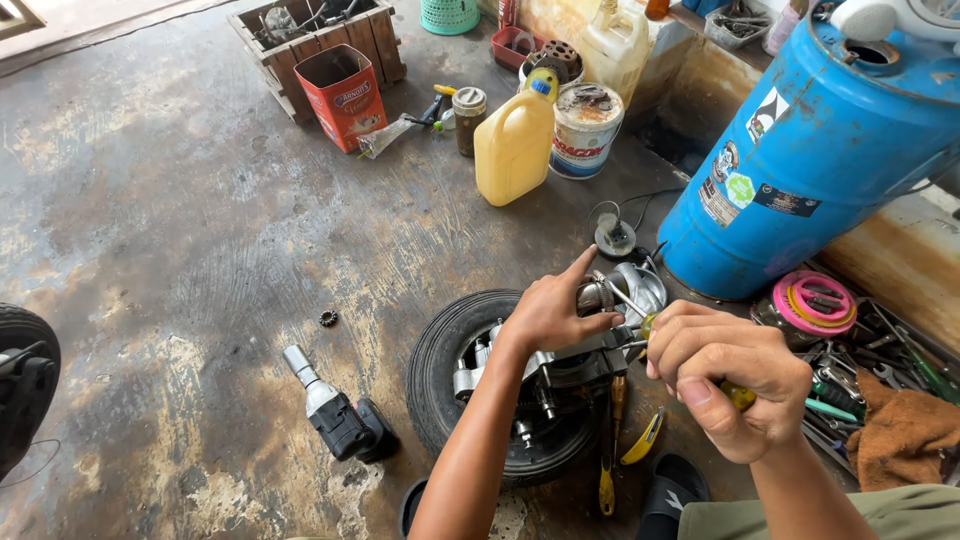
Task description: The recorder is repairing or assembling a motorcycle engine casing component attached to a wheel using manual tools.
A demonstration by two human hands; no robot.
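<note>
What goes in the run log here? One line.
left hand: steadies engine part on tyre | right hand: grips screwdriver

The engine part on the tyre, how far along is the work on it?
Done so far: the metal engine part sits on the tyre, tools laid out around it. In hand: the left hand steadies it while the right hand works a yellow-handled screwdriver into it. Left: the impact wrench and small gear lie unused on the floor.
</note>
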